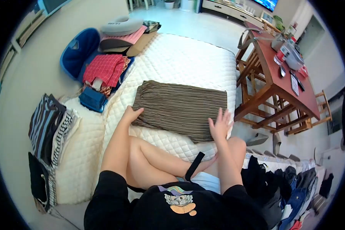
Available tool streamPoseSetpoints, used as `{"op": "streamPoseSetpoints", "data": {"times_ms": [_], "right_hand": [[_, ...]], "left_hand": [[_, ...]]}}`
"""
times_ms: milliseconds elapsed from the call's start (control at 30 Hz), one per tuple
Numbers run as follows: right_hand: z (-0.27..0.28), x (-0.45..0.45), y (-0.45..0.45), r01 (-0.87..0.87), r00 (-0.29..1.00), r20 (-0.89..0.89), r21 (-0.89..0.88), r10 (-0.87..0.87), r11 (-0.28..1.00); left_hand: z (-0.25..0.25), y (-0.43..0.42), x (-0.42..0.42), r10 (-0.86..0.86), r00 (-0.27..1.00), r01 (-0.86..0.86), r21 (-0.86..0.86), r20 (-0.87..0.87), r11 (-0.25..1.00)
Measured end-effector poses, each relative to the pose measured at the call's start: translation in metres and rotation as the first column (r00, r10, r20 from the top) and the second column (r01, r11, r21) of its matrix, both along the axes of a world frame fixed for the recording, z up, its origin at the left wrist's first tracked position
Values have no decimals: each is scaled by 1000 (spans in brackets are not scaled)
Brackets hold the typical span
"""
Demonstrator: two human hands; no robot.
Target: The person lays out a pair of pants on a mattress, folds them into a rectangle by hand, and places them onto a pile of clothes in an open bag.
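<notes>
A dark brown, finely striped garment lies flat and folded in front of me on the white quilted mattress pad; I cannot tell whether it is a skirt or trousers. My left hand is at the garment's lower left edge, thumb stretched over the cloth and the other fingers only partly visible. At the opposite end, my right hand is open with fingers spread, by the lower right edge. Neither hand visibly grips the fabric.
Folded striped clothes are stacked at the left. Beyond them are a red checked cloth, a dark blue bundle and a blue seat. A wooden table stands right; dark clothes lie heaped at lower right.
</notes>
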State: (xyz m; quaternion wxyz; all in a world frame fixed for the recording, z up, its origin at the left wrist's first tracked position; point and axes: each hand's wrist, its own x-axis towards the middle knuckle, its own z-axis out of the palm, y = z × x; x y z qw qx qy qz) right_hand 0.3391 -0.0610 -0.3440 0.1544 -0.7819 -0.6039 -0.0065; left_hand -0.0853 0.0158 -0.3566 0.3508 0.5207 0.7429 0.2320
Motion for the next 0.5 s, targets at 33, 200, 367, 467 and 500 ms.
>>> {"op": "streamPoseSetpoints", "data": {"times_ms": [33, 200, 367, 467, 500], "right_hand": [[13, -21, 5, -110, 994, 17, 14, 110, 994], [19, -116, 32, -542, 840, 55, 50, 540, 839], [6, -154, 67, -597, 799, 43, -50, 599, 800], [2, -140, 101, -501, 861, 23, -128, 508, 856], [-3, -127, 111, -445, 892, 4, -160, 452, 881]], "left_hand": [[6, 0, 0, 10, 999, -7, -54, 50, 999], [-13, 9, -14, 71, 928, 5, -202, 367, 979], [-16, 8, -21, 114, 887, 37, -314, 448, 949], [-28, 9, -14, 37, 902, 28, -145, 431, 989], [-24, 8, -12, 53, 885, 17, -146, 462, 989]]}}
